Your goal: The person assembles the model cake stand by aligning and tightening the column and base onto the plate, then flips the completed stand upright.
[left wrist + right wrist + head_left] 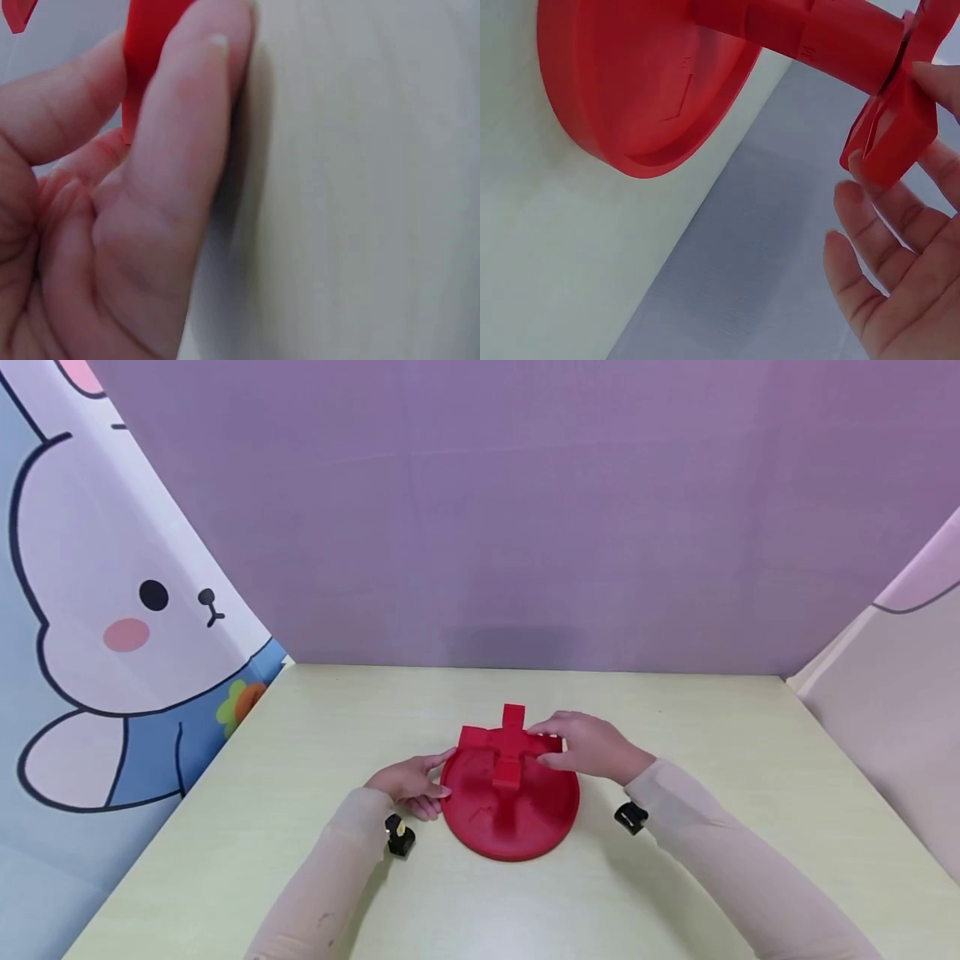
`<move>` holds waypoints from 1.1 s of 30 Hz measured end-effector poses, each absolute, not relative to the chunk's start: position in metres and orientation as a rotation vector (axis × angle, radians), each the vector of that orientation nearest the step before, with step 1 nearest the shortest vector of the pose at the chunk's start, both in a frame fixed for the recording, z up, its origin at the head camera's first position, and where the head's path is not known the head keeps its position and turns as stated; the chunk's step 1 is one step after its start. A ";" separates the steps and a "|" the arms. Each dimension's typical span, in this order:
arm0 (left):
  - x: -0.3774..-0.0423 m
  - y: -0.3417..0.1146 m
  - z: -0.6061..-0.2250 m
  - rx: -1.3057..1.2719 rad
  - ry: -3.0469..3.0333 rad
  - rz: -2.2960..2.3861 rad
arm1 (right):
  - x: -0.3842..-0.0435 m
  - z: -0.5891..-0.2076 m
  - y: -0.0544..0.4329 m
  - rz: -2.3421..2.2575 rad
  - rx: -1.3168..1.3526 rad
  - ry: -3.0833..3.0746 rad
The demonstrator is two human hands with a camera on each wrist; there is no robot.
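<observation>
left fingers (180, 142), red base (540, 822) — partly hidden

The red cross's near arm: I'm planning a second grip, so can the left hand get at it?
Probably yes: nothing visible blocks the left hand from that near arm, and the right hand holds a side arm. The left would likely need to release the base first.

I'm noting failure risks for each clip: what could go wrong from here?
1. The right hand pinches just one arm of the red cross-shaped top, off-centre, so a push or pull there might tilt it on the red post.
2. The left hand grips only one side of the red round base, so the base could swivel or slide on the table.
</observation>
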State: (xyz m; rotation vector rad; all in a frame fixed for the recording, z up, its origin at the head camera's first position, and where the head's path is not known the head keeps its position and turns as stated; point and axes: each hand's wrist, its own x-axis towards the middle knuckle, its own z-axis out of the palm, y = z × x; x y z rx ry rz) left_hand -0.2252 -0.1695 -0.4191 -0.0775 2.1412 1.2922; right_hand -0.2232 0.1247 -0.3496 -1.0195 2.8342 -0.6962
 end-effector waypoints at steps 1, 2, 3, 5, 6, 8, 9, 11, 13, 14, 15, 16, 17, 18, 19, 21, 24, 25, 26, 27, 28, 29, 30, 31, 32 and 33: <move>-0.225 -0.169 -0.419 -0.074 2.145 1.286 | -0.223 -0.350 0.125 -0.692 -1.019 2.831; -0.225 -0.169 -0.419 -0.076 2.144 1.286 | -0.223 -0.351 0.126 -0.692 -1.014 2.829; -0.225 -0.169 -0.420 -0.078 2.142 1.286 | -0.222 -0.351 0.127 -0.690 -1.019 2.829; -0.225 -0.169 -0.420 -0.084 2.138 1.292 | -0.221 -0.351 0.127 -0.688 -1.025 2.832; -0.225 -0.169 -0.419 -0.085 2.137 1.293 | -0.221 -0.351 0.127 -0.689 -1.030 2.834; -0.226 -0.169 -0.420 -0.091 2.136 1.299 | -0.220 -0.351 0.128 -0.685 -1.045 2.828; -0.226 -0.169 -0.420 -0.091 2.138 1.299 | -0.220 -0.351 0.128 -0.684 -1.048 2.824; -0.226 -0.169 -0.420 -0.091 2.141 1.299 | -0.219 -0.351 0.127 -0.677 -1.046 2.815; -0.226 -0.169 -0.421 -0.087 2.146 1.300 | -0.218 -0.352 0.127 -0.671 -1.041 2.805; -0.226 -0.169 -0.421 -0.088 2.146 1.300 | -0.217 -0.352 0.127 -0.671 -1.037 2.801; -0.226 -0.169 -0.421 -0.087 2.147 1.301 | -0.216 -0.352 0.127 -0.668 -1.032 2.800; -0.226 -0.168 -0.421 -0.087 2.147 1.301 | -0.216 -0.352 0.127 -0.669 -1.030 2.798; -0.226 -0.168 -0.421 -0.088 2.147 1.301 | -0.215 -0.352 0.127 -0.670 -1.030 2.797; -0.225 -0.168 -0.421 -0.087 2.149 1.301 | -0.214 -0.352 0.127 -0.673 -1.034 2.794; -0.225 -0.168 -0.421 -0.089 2.150 1.301 | -0.214 -0.352 0.127 -0.680 -1.042 2.792; -0.225 -0.168 -0.420 -0.092 2.153 1.300 | -0.214 -0.352 0.127 -0.689 -1.064 2.798; -0.225 -0.168 -0.419 -0.094 2.156 1.296 | -0.214 -0.350 0.128 -0.741 -1.103 2.840; -0.225 -0.167 -0.419 -0.097 2.157 1.295 | -0.215 -0.349 0.127 -0.758 -1.119 2.867; -0.225 -0.167 -0.418 -0.099 2.158 1.293 | -0.216 -0.348 0.127 -0.771 -1.134 2.894; -0.225 -0.167 -0.418 -0.100 2.159 1.291 | -0.217 -0.347 0.127 -0.783 -1.146 2.920; -0.225 -0.167 -0.418 -0.101 2.159 1.290 | -0.219 -0.347 0.126 -0.787 -1.156 2.942; -0.225 -0.167 -0.418 -0.101 2.160 1.289 | -0.220 -0.346 0.126 -0.782 -1.158 2.955; -0.225 -0.167 -0.418 -0.101 2.161 1.287 | -0.222 -0.346 0.125 -0.771 -1.155 2.959; -0.225 -0.167 -0.418 -0.100 2.162 1.287 | -0.223 -0.346 0.124 -0.751 -1.151 2.956; -0.224 -0.167 -0.418 -0.098 2.162 1.286 | -0.224 -0.346 0.123 -0.729 -1.138 2.948; -0.224 -0.166 -0.418 -0.096 2.161 1.287 | -0.225 -0.347 0.123 -0.702 -1.121 2.937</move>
